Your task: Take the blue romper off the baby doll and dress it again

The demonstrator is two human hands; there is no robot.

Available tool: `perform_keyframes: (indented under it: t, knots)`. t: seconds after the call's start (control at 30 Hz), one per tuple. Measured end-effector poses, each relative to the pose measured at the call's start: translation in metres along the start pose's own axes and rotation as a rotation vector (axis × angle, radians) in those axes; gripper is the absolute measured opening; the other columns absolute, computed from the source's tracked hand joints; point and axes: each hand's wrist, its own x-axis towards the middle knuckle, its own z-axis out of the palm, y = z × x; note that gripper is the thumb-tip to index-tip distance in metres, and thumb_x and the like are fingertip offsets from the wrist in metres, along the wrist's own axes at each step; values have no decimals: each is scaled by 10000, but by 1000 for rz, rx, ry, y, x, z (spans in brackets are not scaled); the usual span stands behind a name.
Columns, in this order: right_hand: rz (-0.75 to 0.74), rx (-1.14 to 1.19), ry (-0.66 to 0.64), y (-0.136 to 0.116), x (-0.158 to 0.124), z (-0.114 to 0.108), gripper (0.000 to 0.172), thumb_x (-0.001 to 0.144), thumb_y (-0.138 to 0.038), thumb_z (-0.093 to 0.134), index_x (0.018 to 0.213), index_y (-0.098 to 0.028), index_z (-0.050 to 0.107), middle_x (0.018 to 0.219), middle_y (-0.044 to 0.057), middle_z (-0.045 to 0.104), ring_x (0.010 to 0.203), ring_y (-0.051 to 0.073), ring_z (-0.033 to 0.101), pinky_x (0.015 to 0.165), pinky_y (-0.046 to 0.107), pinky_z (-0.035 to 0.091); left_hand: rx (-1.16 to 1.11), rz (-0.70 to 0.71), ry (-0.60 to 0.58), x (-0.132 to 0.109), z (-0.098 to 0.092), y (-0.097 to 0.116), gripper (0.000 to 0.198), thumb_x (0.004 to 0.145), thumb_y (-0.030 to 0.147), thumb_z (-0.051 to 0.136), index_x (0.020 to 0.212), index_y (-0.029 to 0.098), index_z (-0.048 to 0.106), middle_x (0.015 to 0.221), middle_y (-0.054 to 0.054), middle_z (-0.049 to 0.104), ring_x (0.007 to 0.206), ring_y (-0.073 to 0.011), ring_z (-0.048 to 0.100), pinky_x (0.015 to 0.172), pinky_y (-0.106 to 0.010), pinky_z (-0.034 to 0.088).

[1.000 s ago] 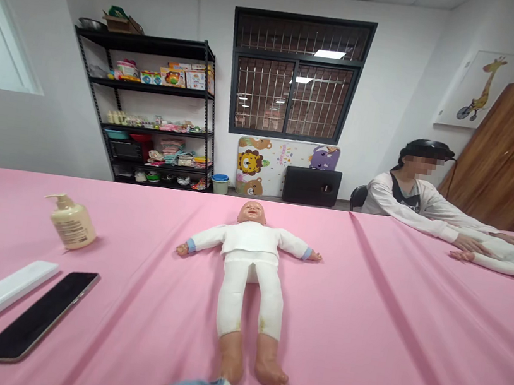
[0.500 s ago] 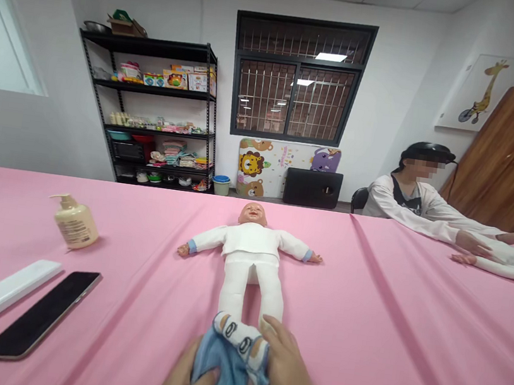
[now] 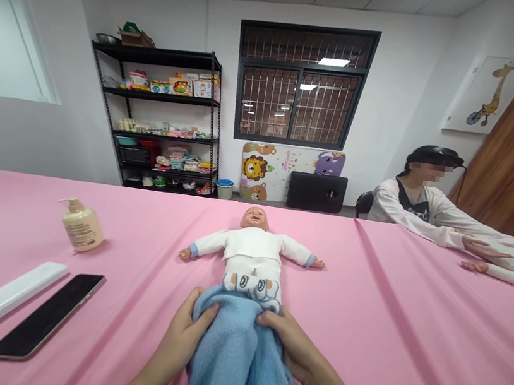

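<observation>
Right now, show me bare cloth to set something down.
Bare pink cloth spreads right of the doll. Less lies between the pump bottle and the doll's arm. Crowded: lower left, by the white device and phone, and centre, where left hand and right hand grip a blue towel.

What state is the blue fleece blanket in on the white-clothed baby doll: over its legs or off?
Over: the blanket hides the doll from the waist down; left hand and right hand grip its sides.
</observation>
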Motion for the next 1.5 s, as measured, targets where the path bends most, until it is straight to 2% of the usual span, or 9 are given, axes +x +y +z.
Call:
perform_keyframes:
  t: [0.1, 0.2, 0.4, 0.6, 0.8, 0.97, 1.13, 1.33, 1.5]
  knots:
    - [23, 63, 7, 5, 6, -2, 437, 622, -217, 589, 1044, -120, 527, 930, 77, 641, 820, 190, 614, 697, 269, 499, 82, 65, -35, 28, 1, -7, 319, 771, 484, 538, 758, 166, 526, 734, 0, 525, 729, -168, 507, 698, -260, 430]
    - [-7, -9, -75, 1, 7, -2, 450, 626, -186, 580, 1068, -126, 521, 946, 69, 645, 844, 197, 616, 726, 290, 496, 66, 98, -29, 59, 6, -19, 340, 754, 460, 568, 912, 159, 574, 960, -58, 587, 966, -229, 523, 883, -323, 404]
    - [-180, -382, -148, -18, 26, -9, 495, 625, -130, 552, 1119, -141, 527, 1076, 51, 617, 982, 214, 570, 843, 326, 458, -270, -47, -291, 106, 16, -36, 468, 796, 434, 547, 1175, 164, 504, 1237, -77, 525, 1167, -268, 458, 1016, -367, 347]
    - [-486, -747, 48, -9, 67, -28, 424, 644, -99, 491, 1059, -145, 562, 1002, 60, 636, 920, 223, 572, 822, 339, 445, -507, -141, -144, 112, 23, -59, 457, 800, 406, 565, 1182, 170, 481, 1229, -105, 535, 1118, -246, 516, 976, -374, 417]
    - [-521, -789, 272, 14, 89, -38, 406, 668, -112, 462, 1066, -139, 538, 1030, 88, 630, 973, 227, 573, 863, 348, 429, -548, -147, -193, 103, 33, -70, 401, 836, 403, 510, 1157, 164, 488, 1168, -47, 581, 1115, -239, 512, 955, -320, 413]
    - [-543, -682, 274, 18, 90, -42, 447, 696, -159, 485, 1142, -135, 489, 1113, 78, 594, 1033, 214, 539, 909, 342, 400, -320, -16, -38, 118, 31, -79, 397, 752, 427, 594, 1022, 142, 532, 1071, -80, 607, 1024, -226, 552, 906, -318, 431]
    - [-514, -584, 388, 21, 86, -45, 270, 747, -369, 541, 876, -134, 565, 795, 51, 627, 731, 192, 557, 672, 294, 435, 41, 139, 27, 129, 11, -89, 290, 759, 427, 562, 821, 148, 515, 806, -22, 583, 803, -176, 548, 744, -273, 426]
    - [-508, -427, 377, 22, 87, -50, 365, 735, -463, 563, 864, -122, 590, 772, 46, 622, 696, 174, 535, 627, 269, 410, 497, 190, 164, 116, -7, -64, 370, 763, 541, 510, 769, 171, 495, 731, -7, 560, 655, -156, 504, 582, -235, 334]
    - [-506, -485, 383, 24, 88, -52, 350, 748, -455, 546, 863, -128, 592, 791, 42, 622, 710, 174, 529, 635, 268, 404, 666, 12, -120, 99, -5, -41, 557, 775, 651, 379, 499, 178, 482, 493, -23, 508, 492, -169, 467, 477, -262, 224]
